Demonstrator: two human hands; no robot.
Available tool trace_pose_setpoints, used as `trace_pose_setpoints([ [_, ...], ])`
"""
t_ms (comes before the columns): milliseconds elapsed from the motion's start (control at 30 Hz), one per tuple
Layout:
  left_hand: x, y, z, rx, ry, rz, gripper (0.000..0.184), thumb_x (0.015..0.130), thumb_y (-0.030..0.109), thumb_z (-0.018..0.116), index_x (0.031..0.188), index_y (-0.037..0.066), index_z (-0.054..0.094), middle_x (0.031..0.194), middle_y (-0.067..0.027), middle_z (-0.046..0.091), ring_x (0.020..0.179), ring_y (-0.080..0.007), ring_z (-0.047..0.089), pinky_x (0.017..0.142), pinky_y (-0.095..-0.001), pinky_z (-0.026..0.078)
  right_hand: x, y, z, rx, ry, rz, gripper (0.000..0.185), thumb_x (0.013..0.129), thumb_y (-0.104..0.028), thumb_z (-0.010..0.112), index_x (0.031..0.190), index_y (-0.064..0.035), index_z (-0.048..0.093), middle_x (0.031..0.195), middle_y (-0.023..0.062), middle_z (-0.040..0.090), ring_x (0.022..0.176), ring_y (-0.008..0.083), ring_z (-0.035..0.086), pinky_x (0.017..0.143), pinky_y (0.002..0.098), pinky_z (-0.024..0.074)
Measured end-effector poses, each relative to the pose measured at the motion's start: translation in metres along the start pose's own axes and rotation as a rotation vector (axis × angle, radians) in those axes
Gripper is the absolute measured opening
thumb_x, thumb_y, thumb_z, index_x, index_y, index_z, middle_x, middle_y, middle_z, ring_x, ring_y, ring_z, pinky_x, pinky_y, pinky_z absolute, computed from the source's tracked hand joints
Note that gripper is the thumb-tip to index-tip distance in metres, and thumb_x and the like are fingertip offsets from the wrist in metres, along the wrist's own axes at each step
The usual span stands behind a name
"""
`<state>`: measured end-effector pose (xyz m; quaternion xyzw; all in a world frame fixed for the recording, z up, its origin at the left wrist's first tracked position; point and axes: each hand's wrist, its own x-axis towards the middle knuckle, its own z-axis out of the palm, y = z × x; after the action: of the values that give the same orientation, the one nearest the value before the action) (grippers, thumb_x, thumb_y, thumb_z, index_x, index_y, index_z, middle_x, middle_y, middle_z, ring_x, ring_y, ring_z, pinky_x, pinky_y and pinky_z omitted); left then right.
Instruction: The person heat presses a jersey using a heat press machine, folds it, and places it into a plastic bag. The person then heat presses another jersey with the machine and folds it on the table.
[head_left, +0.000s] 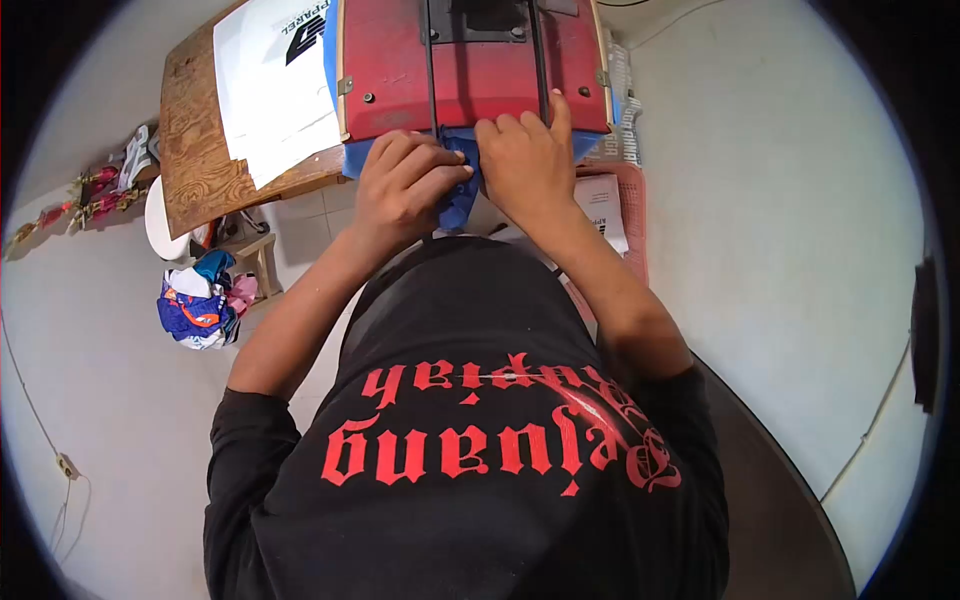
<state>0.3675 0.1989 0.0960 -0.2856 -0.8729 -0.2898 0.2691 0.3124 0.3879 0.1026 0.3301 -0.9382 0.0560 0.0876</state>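
Note:
Both of my hands are at the near edge of a red press-like machine (475,85) with dark bars running over it. Blue fabric (458,208) hangs down between them from under the red plate. My left hand (405,188) has its fingers curled and closed on the blue fabric. My right hand (527,165) sits just right of it, fingers bent over the fabric's edge by the red plate, with one finger pointing up beside the right bar. Its fingertips' hold on the fabric is partly hidden.
White printed sheets (275,95) lie on a wooden table (190,130) at the left. Below it is a pile of colourful cloth (200,303). A pink basket (633,215) with printed paper stands right of the machine. A wall is at the far right.

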Motion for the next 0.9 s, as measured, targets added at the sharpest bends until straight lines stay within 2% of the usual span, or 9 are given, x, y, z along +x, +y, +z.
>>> trace_pose_setpoints([
  [67,0.001,0.003,0.002,0.012,-0.011,-0.017,0.027,0.065,0.008,0.077,0.092,0.008,0.074,0.098,-0.0057,0.073,0.095,-0.0269,0.067,0.084,-0.0402,0.051,0.007,0.003,-0.005,0.024,-0.151,0.011,0.014,0.080,-0.019,0.075,0.092,-0.0130,0.076,0.083,0.0070,0.076,0.084,0.0265,0.074,0.115,0.0604,0.0338],
  [233,0.024,0.026,-0.004,0.143,-0.067,-0.205,0.027,0.063,0.001,0.077,0.087,0.012,0.071,0.110,-0.0039,0.071,0.111,-0.0283,0.064,0.091,-0.0437,0.050,0.025,0.010,-0.028,0.087,-0.546,0.004,0.023,0.078,-0.022,0.079,0.100,-0.0153,0.077,0.086,0.0068,0.077,0.089,0.0255,0.076,0.091,0.0497,0.0419],
  [333,0.014,0.026,0.000,0.151,-0.184,-0.216,0.029,0.065,-0.001,0.076,0.089,0.013,0.070,0.113,-0.0038,0.070,0.111,-0.0284,0.066,0.092,-0.0430,0.051,0.012,0.017,-0.012,0.138,-0.313,-0.041,0.034,0.077,-0.018,0.079,0.110,-0.0162,0.072,0.083,0.0057,0.076,0.097,0.0260,0.075,0.090,0.0481,0.0422],
  [367,0.011,0.029,0.001,0.162,-0.148,-0.217,0.028,0.068,0.000,0.076,0.092,0.013,0.071,0.114,-0.0038,0.072,0.111,-0.0270,0.067,0.093,-0.0420,0.051,0.008,0.019,-0.014,0.231,-0.321,-0.034,0.049,0.077,-0.012,0.077,0.125,-0.0149,0.067,0.098,0.0100,0.075,0.114,0.0272,0.068,0.098,0.0523,0.0422],
  [467,0.005,0.037,0.011,0.246,-0.011,-0.206,0.025,0.069,0.001,0.072,0.091,0.010,0.070,0.110,-0.0046,0.072,0.111,-0.0273,0.067,0.092,-0.0417,0.050,-0.007,0.022,-0.017,0.227,0.232,-0.142,0.062,0.075,-0.009,0.076,0.135,-0.0115,0.064,0.119,0.0141,0.069,0.125,0.0288,0.059,0.110,0.0585,0.0376],
  [500,0.005,0.039,0.013,0.260,0.004,-0.217,0.023,0.070,0.003,0.074,0.092,0.011,0.070,0.109,-0.0039,0.073,0.110,-0.0269,0.067,0.093,-0.0419,0.050,-0.015,0.022,-0.023,0.237,0.206,-0.149,0.063,0.080,-0.009,0.071,0.142,-0.0074,0.060,0.131,0.0138,0.061,0.130,0.0295,0.054,0.118,0.0615,0.0306],
  [600,-0.002,0.040,0.026,0.339,0.092,-0.233,0.023,0.071,0.004,0.074,0.091,0.012,0.071,0.109,-0.0032,0.073,0.111,-0.0268,0.067,0.095,-0.0422,0.048,-0.034,0.023,-0.010,0.121,0.209,-0.256,0.064,0.083,-0.013,0.069,0.145,-0.0075,0.057,0.131,0.0101,0.063,0.129,0.0281,0.057,0.118,0.0571,0.0309],
  [733,-0.005,0.051,0.025,0.306,0.131,-0.315,0.029,0.070,-0.001,0.078,0.096,0.010,0.075,0.116,-0.0030,0.076,0.110,-0.0272,0.066,0.095,-0.0389,0.049,-0.026,0.029,-0.003,0.161,0.080,-0.292,0.049,0.091,-0.018,0.061,0.137,-0.0013,0.064,0.120,0.0088,0.068,0.110,0.0257,0.065,0.118,0.0578,0.0322],
  [900,-0.015,0.051,0.013,0.232,0.109,-0.268,0.032,0.073,-0.003,0.077,0.103,0.009,0.077,0.119,-0.0051,0.077,0.107,-0.0261,0.069,0.095,-0.0369,0.052,-0.003,0.053,-0.016,0.365,-0.081,-0.351,0.039,0.093,-0.026,0.065,0.128,-0.0096,0.073,0.101,0.0106,0.077,0.103,0.0245,0.070,0.124,0.0562,0.0249],
])
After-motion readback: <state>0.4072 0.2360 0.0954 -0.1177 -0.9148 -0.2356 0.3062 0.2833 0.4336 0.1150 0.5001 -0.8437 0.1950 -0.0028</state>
